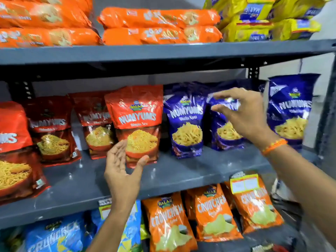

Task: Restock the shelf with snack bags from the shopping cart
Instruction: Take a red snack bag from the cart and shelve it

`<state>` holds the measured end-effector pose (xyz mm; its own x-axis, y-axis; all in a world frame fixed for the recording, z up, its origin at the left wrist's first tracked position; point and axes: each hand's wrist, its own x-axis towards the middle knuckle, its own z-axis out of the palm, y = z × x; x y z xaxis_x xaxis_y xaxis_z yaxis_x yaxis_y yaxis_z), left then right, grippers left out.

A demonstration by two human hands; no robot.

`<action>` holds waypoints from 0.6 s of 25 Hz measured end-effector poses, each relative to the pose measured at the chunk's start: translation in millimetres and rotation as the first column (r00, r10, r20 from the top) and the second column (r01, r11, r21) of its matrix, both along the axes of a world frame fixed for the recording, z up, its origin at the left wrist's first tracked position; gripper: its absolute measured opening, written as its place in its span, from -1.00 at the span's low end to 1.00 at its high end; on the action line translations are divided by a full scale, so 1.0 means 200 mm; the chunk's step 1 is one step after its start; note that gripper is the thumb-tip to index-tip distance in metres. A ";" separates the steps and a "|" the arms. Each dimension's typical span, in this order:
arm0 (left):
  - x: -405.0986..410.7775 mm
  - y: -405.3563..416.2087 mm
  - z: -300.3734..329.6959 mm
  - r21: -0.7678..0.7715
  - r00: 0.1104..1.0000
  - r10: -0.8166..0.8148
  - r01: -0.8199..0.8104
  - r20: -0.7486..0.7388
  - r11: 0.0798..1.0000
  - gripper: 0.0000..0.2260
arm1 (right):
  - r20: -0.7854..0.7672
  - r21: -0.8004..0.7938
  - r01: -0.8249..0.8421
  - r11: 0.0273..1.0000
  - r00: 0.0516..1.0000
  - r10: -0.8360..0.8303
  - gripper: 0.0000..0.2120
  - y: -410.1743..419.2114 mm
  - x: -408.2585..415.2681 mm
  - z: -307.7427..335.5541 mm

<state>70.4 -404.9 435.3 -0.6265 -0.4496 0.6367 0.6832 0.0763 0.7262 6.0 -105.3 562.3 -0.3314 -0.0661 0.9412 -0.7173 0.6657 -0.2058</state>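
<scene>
mostly stocked, by the look of the middle shelf point(181, 171). standing along it: red bags at left, front red bag point(135, 124) upright near the edge, then three blue bags, the middle blue bag point(224, 128) partly hidden by the right hand.

left hand point(123, 164) open, palm up-turned toward the foot of the front red bag, fingertips touching or just short of its lower left corner; not closed on it. cannot tell whether steadying or just let go.

right hand point(241, 113) spread in front of the middle blue bag, thumb and fingers curled but apart, nothing pinched between them. blur there; contact with the bag unclear.

top shelf loaded with orange packs point(160, 28) and yellow packs point(263, 20). bottom shelf holding orange crunchem bags point(214, 215) and blue ones further left.

cart not in view, so no count of what remains. judged: both bags set in place, tidying stage. gaps left between the blue bags and along the front edge, room for more.
</scene>
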 end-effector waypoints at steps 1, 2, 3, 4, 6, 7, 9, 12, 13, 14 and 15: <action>0.03 0.09 -0.06 -0.041 0.999 -0.040 0.040 0.002 0.998 -0.40 | 0.021 0.003 0.033 0.999 0.999 -0.033 -0.73 0.12 0.09 -0.10; 0.05 0.19 -0.13 -0.083 0.996 -0.083 0.083 0.014 0.993 -0.38 | 0.053 0.003 0.070 0.998 0.996 -0.070 -0.73 0.23 0.16 -0.22; 0.07 0.28 -0.20 -0.129 0.991 -0.130 0.133 0.034 0.983 -0.37 | 0.092 -0.002 0.108 0.994 0.990 -0.108 -0.73 0.35 0.23 -0.36; 0.08 0.38 -0.29 -0.182 0.981 -0.183 0.191 0.060 0.965 -0.37 | 0.157 -0.024 0.156 0.988 0.976 -0.150 -0.73 0.47 0.30 -0.51; 0.09 0.57 -0.46 -0.285 0.951 -0.270 0.302 0.147 0.910 -0.38 | 0.325 -0.086 0.255 0.963 0.921 -0.215 -0.72 0.68 0.43 -0.84; 0.09 0.66 -0.56 -0.317 0.927 -0.312 0.365 0.206 0.876 -0.39 | 0.417 -0.112 0.311 0.944 0.877 -0.240 -0.73 0.79 0.51 -1.02; 0.10 0.85 -0.76 -0.346 0.864 -0.387 0.488 0.323 0.801 -0.41 | 0.586 -0.113 0.446 0.888 0.751 -0.303 -0.77 0.99 0.69 -1.41; 0.10 1.12 -1.09 -0.403 0.733 -0.447 0.665 0.513 0.629 -0.45 | 0.800 -0.127 0.616 0.778 0.526 -0.287 -0.75 1.22 0.98 -2.02; 0.08 1.18 -1.20 -0.416 0.679 -0.437 0.719 0.589 0.556 -0.48 | 0.854 -0.115 0.634 0.764 0.457 -0.251 -0.74 1.24 1.06 -2.20; 0.07 1.24 -1.32 -0.406 0.614 -0.422 0.774 0.666 0.485 -0.50 | 0.905 -0.084 0.642 0.762 0.370 -0.212 -0.70 1.26 1.14 -2.38; 0.02 1.30 -1.46 -0.387 0.544 -0.388 0.824 0.744 0.414 -0.50 | 0.949 -0.050 0.641 0.766 0.271 -0.164 -0.64 1.26 1.19 -2.55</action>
